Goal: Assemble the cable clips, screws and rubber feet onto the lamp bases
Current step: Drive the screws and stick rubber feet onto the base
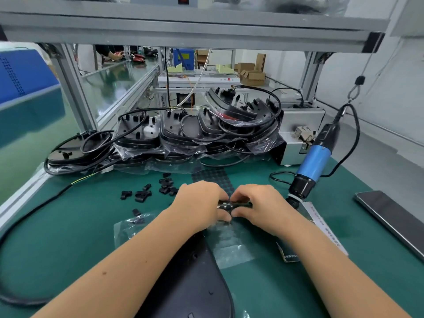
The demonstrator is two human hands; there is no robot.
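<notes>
Both hands, left hand point(202, 203) and right hand point(257, 203), pinch a small rubber-foot strip point(234, 205) beyond the lamp base point(195, 271); soft, light, bendy, best gripped at edges.

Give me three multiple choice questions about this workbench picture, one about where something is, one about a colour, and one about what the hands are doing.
1. Where does the screwdriver hang?
A. To the right of the hands
B. To the left of the hands
C. On the pile of lamp bases

2. What colour is the screwdriver's body?
A. Red
B. Blue
C. Yellow

3. What are the hands doing?
A. Both lie flat on the mat
B. Only the left hand holds something
C. Both pinch a small black part between them

Answers:
1. A, it hangs from a cable right of the right hand.
2. B, the grip section is bright blue.
3. C, the left hand and right hand meet on the small black part above the green mat.
</notes>
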